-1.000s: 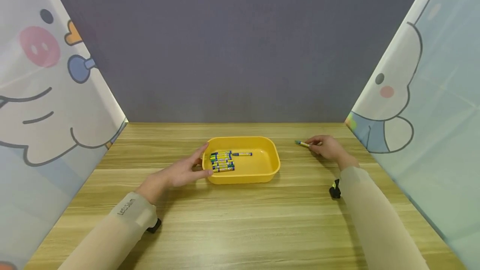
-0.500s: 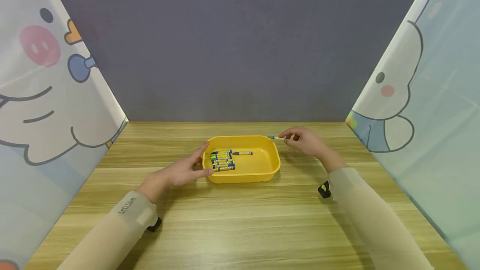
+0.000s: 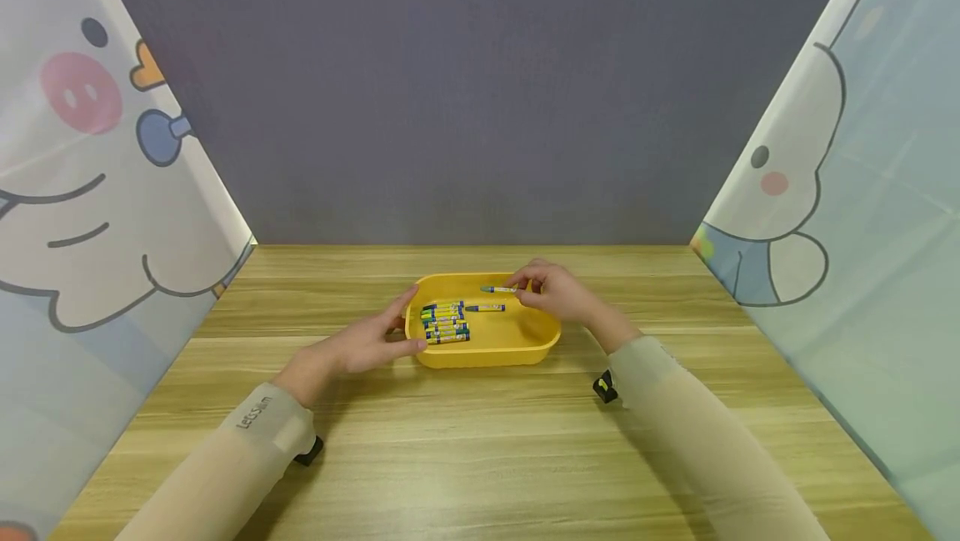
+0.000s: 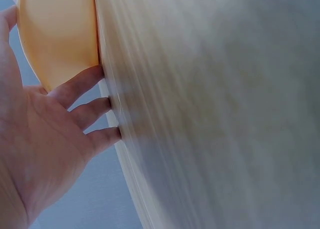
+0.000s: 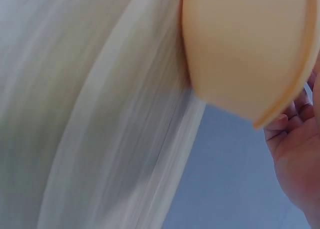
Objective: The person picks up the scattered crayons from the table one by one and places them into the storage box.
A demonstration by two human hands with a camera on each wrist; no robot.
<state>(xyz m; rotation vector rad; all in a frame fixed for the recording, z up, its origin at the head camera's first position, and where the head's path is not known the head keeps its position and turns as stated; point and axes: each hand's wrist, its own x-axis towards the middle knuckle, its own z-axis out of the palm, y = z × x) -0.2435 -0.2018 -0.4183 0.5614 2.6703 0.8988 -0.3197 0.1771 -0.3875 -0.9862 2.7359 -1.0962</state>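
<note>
A yellow plastic tray (image 3: 525, 353) sits on the wooden table, with a row of crayons (image 3: 447, 327) in yellow-and-blue wrappers lying side by side in its left half. One dark-tipped crayon (image 3: 485, 308) lies just right of that row. My right hand (image 3: 558, 293) reaches over the tray's right side and pinches a green-tipped crayon (image 3: 497, 289) by its right end, above the tray's back part. My left hand (image 3: 371, 343) spans the tray's left end, thumb and fingers spread against it. In the left wrist view its extended fingers (image 4: 82, 84) touch the tray wall. The right wrist view hides the held crayon behind the tray.
Wood-grain table (image 3: 465, 449) surrounds the tray. A dark grey panel (image 3: 472, 107) rises at the table's back edge. Cartoon-printed sheets (image 3: 97, 232) stand along both sides. A small black device (image 3: 604, 387) is strapped under the right wrist.
My right hand has moved left from the table right of the tray, carrying the green-tipped crayon across the tray's rim to above its inside. The left hand stays put at the tray.
</note>
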